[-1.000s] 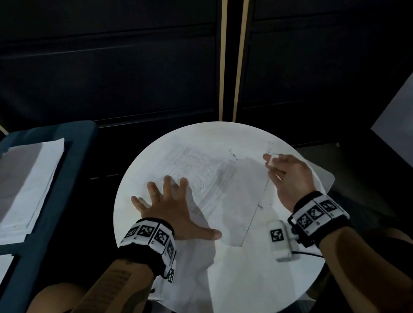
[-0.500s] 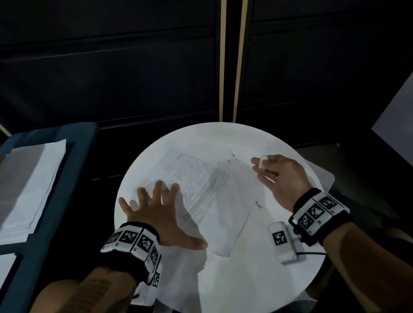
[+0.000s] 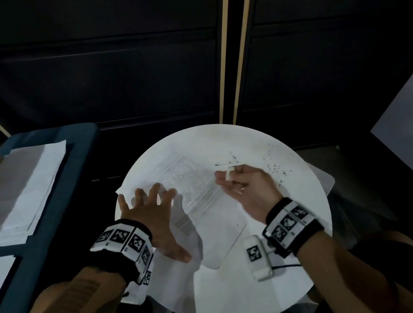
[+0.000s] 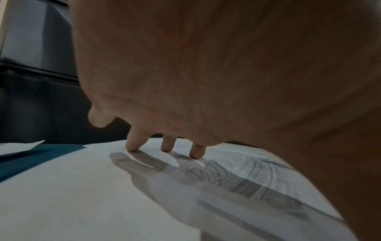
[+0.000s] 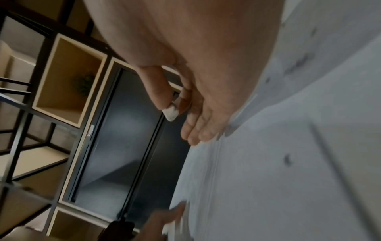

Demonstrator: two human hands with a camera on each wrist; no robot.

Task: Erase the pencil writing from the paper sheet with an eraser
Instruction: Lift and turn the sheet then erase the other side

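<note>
A small white block eraser (image 3: pixel 228 174) sits pinched between the thumb and forefinger of the right hand (image 3: pixel 249 192), at the hand's far tip, its free end poking out past the fingertips (image 5: pixel 192 138). The right wrist view shows the same pinch, with the eraser (image 5: pixel 170 113) a blunt, matt, slightly rounded wedge lifted off the surface. It hangs over the right edge of the thin white paper sheet (image 3: pixel 205 196), which lies flat and skewed on the round white table (image 3: pixel 246 296).

The sheet carries faint grey pencil writing (image 3: pixel 189 174) in dense, smeared strokes across its far half; in the left wrist view these marks (image 4: pixel 237 176) read as curved, streaky shading on smooth paper. The left hand (image 3: pixel 152 211) is spread wide, fingers splayed and straight, with three fingertips (image 4: pixel 132 146) touching the sheet's left part and the thumb stretched toward the near side.

Dark, curled eraser crumbs (image 3: pixel 276 167) speckle the table's smooth top just right of the right hand. On the far left, a loose stack of white papers (image 3: pixel 19 190) lies on a dark teal padded surface (image 3: pixel 51 231). Both wrists wear black bands with black-and-white square markers.
</note>
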